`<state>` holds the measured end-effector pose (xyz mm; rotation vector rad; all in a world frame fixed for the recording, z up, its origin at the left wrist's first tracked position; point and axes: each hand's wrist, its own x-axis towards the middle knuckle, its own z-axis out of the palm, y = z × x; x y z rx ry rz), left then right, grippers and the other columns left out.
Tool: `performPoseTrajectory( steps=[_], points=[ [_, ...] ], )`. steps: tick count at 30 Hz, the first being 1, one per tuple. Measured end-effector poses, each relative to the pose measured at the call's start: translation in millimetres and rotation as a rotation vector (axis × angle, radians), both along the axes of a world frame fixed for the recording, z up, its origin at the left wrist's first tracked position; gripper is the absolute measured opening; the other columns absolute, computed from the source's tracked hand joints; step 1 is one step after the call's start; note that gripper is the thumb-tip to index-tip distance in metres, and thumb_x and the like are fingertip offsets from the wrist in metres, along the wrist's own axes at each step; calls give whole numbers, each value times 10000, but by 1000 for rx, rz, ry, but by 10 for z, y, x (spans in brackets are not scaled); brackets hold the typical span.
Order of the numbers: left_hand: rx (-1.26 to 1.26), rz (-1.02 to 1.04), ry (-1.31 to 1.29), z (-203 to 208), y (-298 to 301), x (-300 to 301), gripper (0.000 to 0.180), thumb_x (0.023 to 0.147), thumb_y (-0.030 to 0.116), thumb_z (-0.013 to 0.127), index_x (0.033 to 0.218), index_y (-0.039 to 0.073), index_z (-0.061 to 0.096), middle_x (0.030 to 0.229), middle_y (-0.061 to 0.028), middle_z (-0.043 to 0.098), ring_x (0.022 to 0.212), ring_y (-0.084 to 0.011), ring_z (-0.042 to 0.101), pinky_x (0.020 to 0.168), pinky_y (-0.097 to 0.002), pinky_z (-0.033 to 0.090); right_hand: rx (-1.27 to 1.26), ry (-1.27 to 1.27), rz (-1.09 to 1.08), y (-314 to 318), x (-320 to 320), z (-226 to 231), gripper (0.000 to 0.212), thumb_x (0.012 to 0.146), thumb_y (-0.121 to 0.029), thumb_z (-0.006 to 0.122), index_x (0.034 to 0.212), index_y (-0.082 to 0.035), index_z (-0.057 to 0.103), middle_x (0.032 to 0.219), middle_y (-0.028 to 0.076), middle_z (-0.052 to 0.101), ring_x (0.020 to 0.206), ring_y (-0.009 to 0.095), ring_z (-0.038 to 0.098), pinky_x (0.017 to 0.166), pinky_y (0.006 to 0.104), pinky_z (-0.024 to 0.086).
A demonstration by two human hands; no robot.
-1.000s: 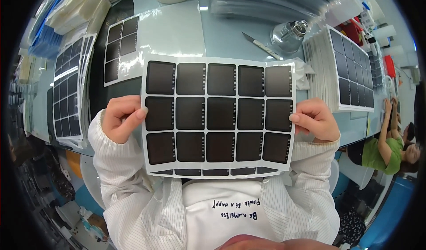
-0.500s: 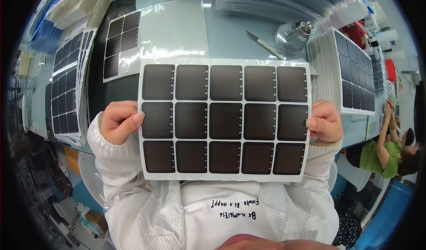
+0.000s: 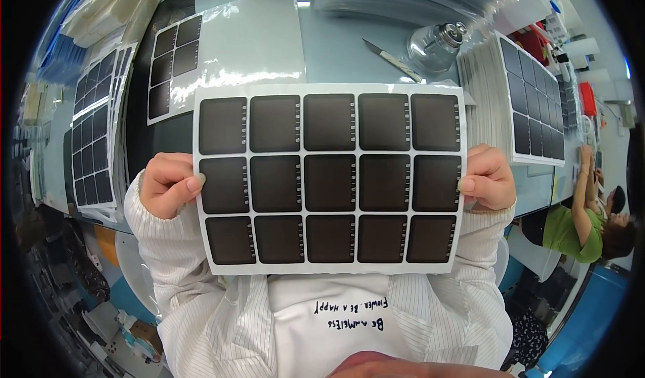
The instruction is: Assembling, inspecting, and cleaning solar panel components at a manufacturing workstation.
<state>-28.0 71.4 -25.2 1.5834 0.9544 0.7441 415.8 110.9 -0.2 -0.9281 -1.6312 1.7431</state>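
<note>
Clearly, I see both hands closed on one sheet (image 3: 329,183), each taking a side edge in a narrow pinch. The left hand (image 3: 169,184) has its thumb on the face of the sheet, at the left border beside the middle row; its fingers are curled, and their tips are hidden behind. The right hand (image 3: 487,178) grips the right border in the same manner, at nearly equal height. Both thumbs point inward, toward each other, and the forearms, in striped white sleeves (image 3: 176,254), are bent at the elbows.

The sheet is spread between the hands, before the person's chest, its three rows of dark squares facing my camera. Beyond it, on the table (image 3: 336,35), I notice a knife (image 3: 393,61) near a glass bottle (image 3: 430,48). One stack (image 3: 531,99) stands past the right hand, another pile (image 3: 94,136) past the left.
</note>
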Motion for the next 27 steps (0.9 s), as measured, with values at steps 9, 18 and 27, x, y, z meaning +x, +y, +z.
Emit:
performPoseTrajectory(
  steps=[9, 18, 27],
  points=[
    [97, -69, -41, -20, 8, -42, 284, 779, 106, 569, 528, -23, 541, 548, -101, 562, 484, -182, 489, 484, -288, 366, 3, -50, 143, 8, 38, 41, 213, 783, -103, 639, 603, 10, 634, 574, 78, 589, 491, 140, 523, 462, 267, 351],
    [89, -54, -22, -42, -11, -65, 282, 769, 108, 541, 516, -14, 521, 557, -102, 558, 486, -178, 483, 476, -278, 354, -5, -91, 113, -15, -2, 61, 252, 785, -126, 638, 570, 4, 620, 524, 65, 553, 464, 130, 490, 449, 269, 327],
    [63, 8, 3, -82, -23, -87, 326, 812, 136, 524, 516, 7, 477, 553, -83, 530, 479, -155, 464, 473, -269, 338, -65, -69, 26, -13, -2, 42, 254, 796, -105, 615, 573, 14, 586, 527, 46, 533, 463, 101, 470, 442, 246, 325]
  ],
)
